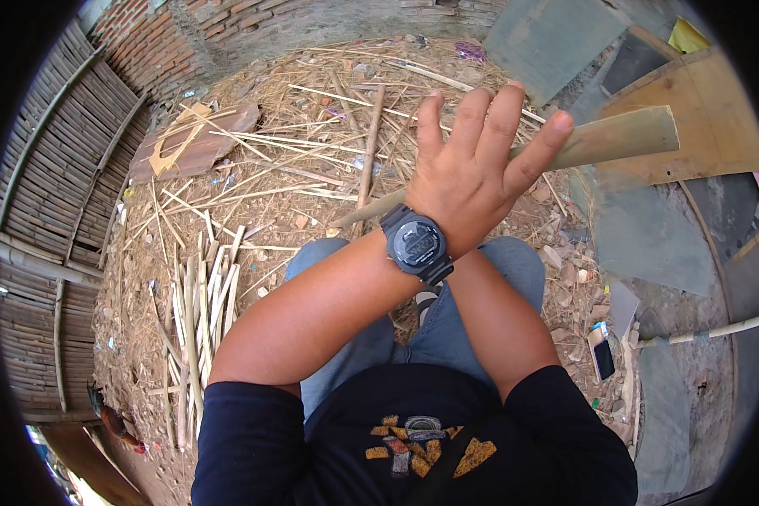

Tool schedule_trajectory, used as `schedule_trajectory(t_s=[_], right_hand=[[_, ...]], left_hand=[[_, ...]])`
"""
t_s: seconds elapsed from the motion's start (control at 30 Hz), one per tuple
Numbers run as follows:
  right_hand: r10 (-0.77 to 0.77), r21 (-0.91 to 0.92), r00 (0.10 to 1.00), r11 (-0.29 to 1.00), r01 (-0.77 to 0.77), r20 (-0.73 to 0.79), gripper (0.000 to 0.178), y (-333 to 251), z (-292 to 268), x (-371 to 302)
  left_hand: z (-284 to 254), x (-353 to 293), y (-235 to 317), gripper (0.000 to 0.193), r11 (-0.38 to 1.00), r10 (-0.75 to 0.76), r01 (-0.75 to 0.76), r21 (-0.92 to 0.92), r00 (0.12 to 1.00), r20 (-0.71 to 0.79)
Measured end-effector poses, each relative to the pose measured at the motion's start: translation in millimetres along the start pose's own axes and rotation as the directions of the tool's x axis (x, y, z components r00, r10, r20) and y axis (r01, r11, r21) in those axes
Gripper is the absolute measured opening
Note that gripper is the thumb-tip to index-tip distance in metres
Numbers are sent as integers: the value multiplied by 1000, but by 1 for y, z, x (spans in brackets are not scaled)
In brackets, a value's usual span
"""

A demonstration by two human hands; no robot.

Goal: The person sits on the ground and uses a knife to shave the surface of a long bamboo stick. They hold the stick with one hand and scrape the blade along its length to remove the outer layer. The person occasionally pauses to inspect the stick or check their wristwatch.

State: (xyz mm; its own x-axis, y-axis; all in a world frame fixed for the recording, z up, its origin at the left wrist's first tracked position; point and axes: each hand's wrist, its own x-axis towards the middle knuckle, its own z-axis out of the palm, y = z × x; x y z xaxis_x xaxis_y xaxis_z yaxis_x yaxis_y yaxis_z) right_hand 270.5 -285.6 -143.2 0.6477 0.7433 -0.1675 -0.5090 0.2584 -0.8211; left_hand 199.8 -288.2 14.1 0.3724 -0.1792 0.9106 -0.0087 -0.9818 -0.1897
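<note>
My left hand (472, 164), with a dark digital watch (417, 244) on its wrist, is raised in front of me, fingers stretched out and apart. Its palm and thumb lie against a thick pale bamboo piece (624, 135) that slants from above my knees up to the right. My right forearm (506, 325) runs up under the left wrist, and my right hand is hidden behind the left hand. I sit in blue jeans (523, 261) and a dark long-sleeved shirt.
A bundle of split bamboo strips (194, 312) lies on the straw-littered ground at my left. A wooden board (194, 143), a brick wall (169, 34) and a bamboo fence (51, 169) stand beyond. At right: grey sheets (649, 228), a phone (603, 354), a thin pole (708, 333). A chicken (114, 422) stands lower left.
</note>
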Motion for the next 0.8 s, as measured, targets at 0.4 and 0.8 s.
schedule_trajectory(t_s=[0.4, 0.8], right_hand=[[-13, -38, 1000, 999, 12, -10, 16, -3, 0, 3], [-24, -66, 1000, 998, 25, 17, 16, -1, 6, 10]], left_hand=[[3, 32, -10, 99, 956, -35, -1, -294, 992, -120], [-36, 87, -36, 45, 978, -8, -45, -203, 967, -255]])
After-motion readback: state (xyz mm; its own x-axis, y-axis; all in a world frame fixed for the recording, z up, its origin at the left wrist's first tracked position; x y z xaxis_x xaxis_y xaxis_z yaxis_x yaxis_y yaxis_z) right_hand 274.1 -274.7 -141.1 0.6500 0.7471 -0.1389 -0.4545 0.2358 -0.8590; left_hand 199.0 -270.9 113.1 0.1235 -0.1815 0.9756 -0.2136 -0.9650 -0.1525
